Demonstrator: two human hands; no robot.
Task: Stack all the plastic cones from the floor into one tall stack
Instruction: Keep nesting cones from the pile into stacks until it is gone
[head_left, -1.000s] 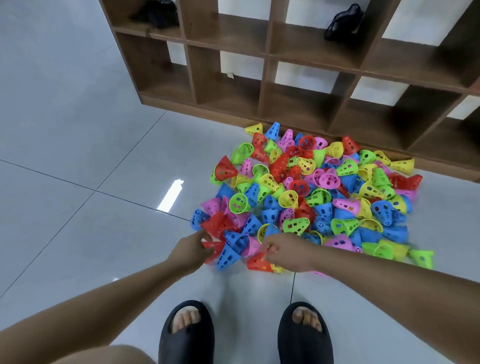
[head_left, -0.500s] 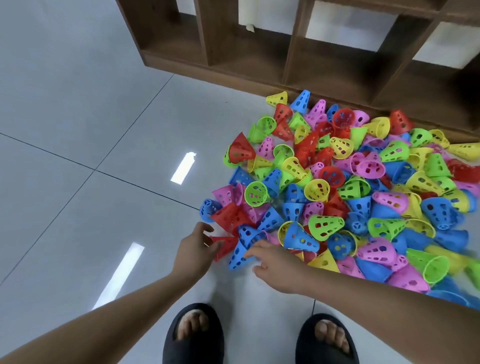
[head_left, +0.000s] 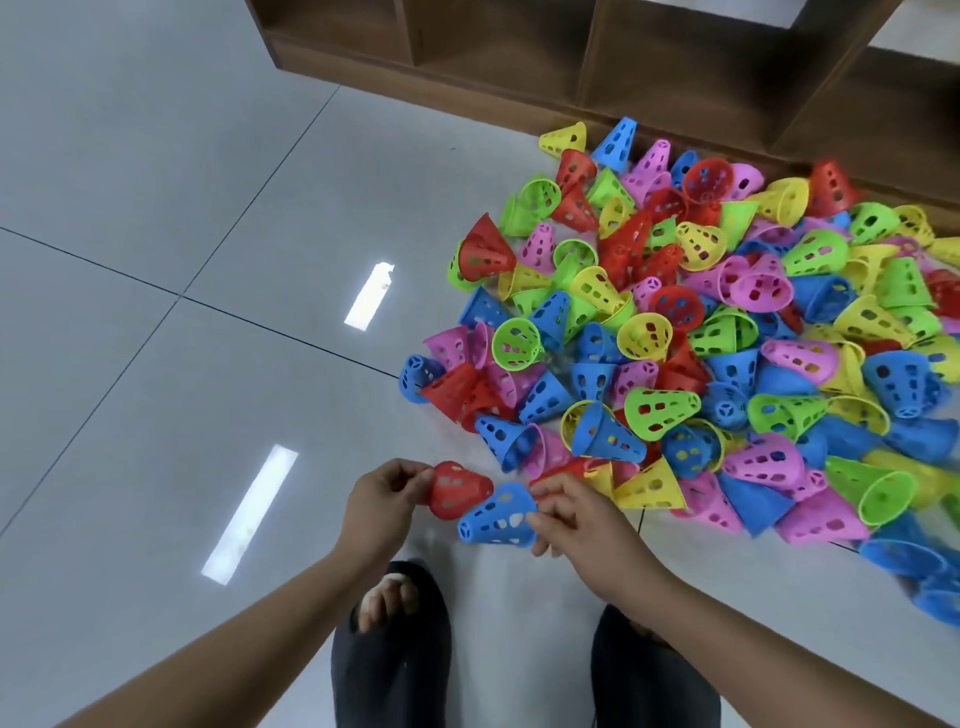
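While the left hand (head_left: 387, 501) pinches a red cone (head_left: 460, 491) and the right hand (head_left: 576, 519) pinches a blue cone (head_left: 500, 515) just beside the cone pile (head_left: 675, 332), both seem light, stiff, thin-walled; best held near the wide rim.

cone pile (head_left: 675, 332) on floor (head_left: 156, 208), right – shelf (head_left: 467, 70) behind

One red cone (head_left: 457, 491) and one blue cone (head_left: 498, 517) are held. Dozens more form one pile (head_left: 701, 338). Two slippers (head_left: 389, 654) show.
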